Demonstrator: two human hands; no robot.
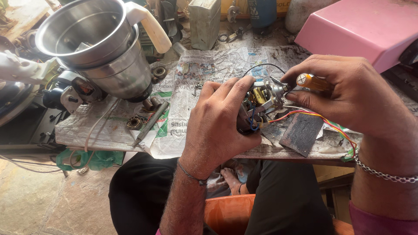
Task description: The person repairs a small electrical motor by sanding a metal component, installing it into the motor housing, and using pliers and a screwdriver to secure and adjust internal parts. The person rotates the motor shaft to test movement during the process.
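both hands over newspaper-covered bench [183, 130], centre. left hand [217, 126] arched, fingers clamped round small motor [260, 101]. right hand [348, 93] curled shut on yellow-handled screwdriver [310, 81], tip at motor's right side.

Your left hand [220, 124] reaches up from below, back toward you, fingers curled closed in a grip. Your right hand [348, 93] comes in from the right, fingers bent, thumb and forefinger pinched together.
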